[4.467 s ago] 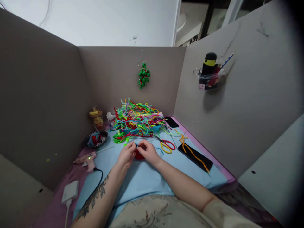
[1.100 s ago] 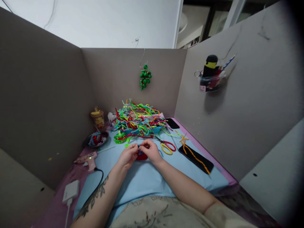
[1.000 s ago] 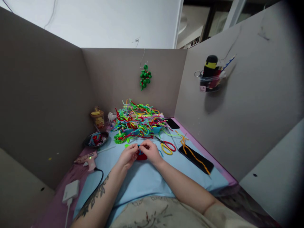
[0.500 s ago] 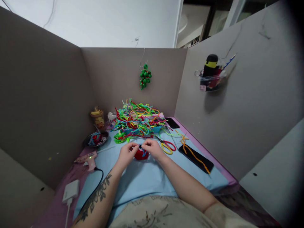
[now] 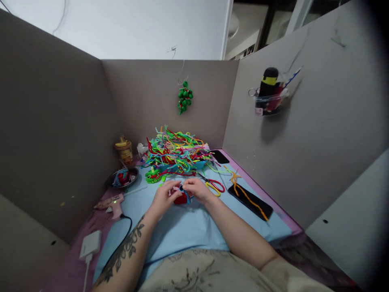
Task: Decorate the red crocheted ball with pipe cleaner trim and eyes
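A small red piece with blue strands [image 5: 180, 198], seemingly made of pipe cleaners, is between my two hands above the blue cloth [image 5: 179, 231]. My left hand [image 5: 165, 198] grips it from the left, thumb and fingers closed. From the right, my right hand [image 5: 197, 190] pinches at its top, where a small dark part shows. The fingers hide much of the piece. Scissors [image 5: 215, 186] with red and yellow handles lie just right of my right hand. A green pipe-cleaner figure [image 5: 152, 175] sits beyond my left hand.
A heap of coloured pipe cleaners [image 5: 176, 150] overflows a blue tray at the back. On the left are a dark bowl [image 5: 135, 178], a pink glue gun [image 5: 114, 206] and a white power adapter [image 5: 90, 245]. An orange pipe cleaner [image 5: 251, 201] crosses a black phone [image 5: 238, 198] at right.
My left hand has turned and its fingers have spread further over the red piece, which has shifted slightly right. The right hand keeps its pinch in nearly the same place.
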Demonstrator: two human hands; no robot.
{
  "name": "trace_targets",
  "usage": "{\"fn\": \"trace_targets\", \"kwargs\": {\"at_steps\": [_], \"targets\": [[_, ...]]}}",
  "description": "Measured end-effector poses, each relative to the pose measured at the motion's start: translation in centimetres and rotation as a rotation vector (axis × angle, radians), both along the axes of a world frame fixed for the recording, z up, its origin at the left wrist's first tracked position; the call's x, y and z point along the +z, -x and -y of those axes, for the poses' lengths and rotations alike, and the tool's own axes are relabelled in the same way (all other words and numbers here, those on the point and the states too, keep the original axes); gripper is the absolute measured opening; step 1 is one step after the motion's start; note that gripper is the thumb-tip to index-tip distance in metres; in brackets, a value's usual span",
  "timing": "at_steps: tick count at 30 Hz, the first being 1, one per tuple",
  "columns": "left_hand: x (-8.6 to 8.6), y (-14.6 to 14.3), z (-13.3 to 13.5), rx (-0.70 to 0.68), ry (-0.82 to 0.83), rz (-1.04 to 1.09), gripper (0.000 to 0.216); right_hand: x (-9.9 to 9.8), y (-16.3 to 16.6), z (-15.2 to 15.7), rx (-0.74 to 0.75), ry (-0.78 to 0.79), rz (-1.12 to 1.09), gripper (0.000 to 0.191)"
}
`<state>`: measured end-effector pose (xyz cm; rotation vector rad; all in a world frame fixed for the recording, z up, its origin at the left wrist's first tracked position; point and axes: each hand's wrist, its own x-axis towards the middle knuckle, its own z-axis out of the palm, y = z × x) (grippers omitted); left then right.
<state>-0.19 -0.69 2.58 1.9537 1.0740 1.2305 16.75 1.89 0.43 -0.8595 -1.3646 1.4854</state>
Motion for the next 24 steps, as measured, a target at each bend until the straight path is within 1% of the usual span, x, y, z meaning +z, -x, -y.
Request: {"fn": "trace_targets", "kwargs": {"at_steps": [1, 3, 8, 11, 15, 19, 21, 24], "targets": [[-0.01, 0.00, 0.06, -0.013, -0.030, 0.005, 0.027, 0.06, -0.01, 0.03, 0.008, 0.012, -0.004, 0.017], [-0.03, -0.03, 0.22, -0.023, -0.060, 0.014, 0.023, 0.12, 0.03, 0.12, 0.024, 0.028, -0.003, 0.016], [-0.25, 0.02, 0.35, -0.001, -0.113, -0.059, 0.015, -0.08, 0.13, 0.21, 0.051, 0.031, 0.016, 0.015], [-0.40, 0.17, 0.25, -0.006, -0.125, -0.059, 0.014, -0.27, 0.07, 0.10, 0.077, 0.021, 0.029, 0.014], [-0.46, 0.21, 0.22, 0.004, -0.151, -0.113, 0.015, -0.40, 0.01, -0.01, 0.087, 0.006, 0.043, 0.016], [-0.39, 0.18, 0.12, -0.015, -0.108, -0.052, 0.015, -0.34, 0.00, -0.02, 0.079, 0.025, 0.033, 0.018], [-0.35, 0.29, -0.03, -0.010, -0.071, -0.001, 0.018, -0.27, -0.03, -0.02, 0.066, 0.025, 0.014, 0.019], [-0.31, 0.60, -0.31, 0.004, -0.062, 0.017, 0.021, -0.20, -0.12, -0.02, 0.051, 0.010, 0.006, 0.020]]}}
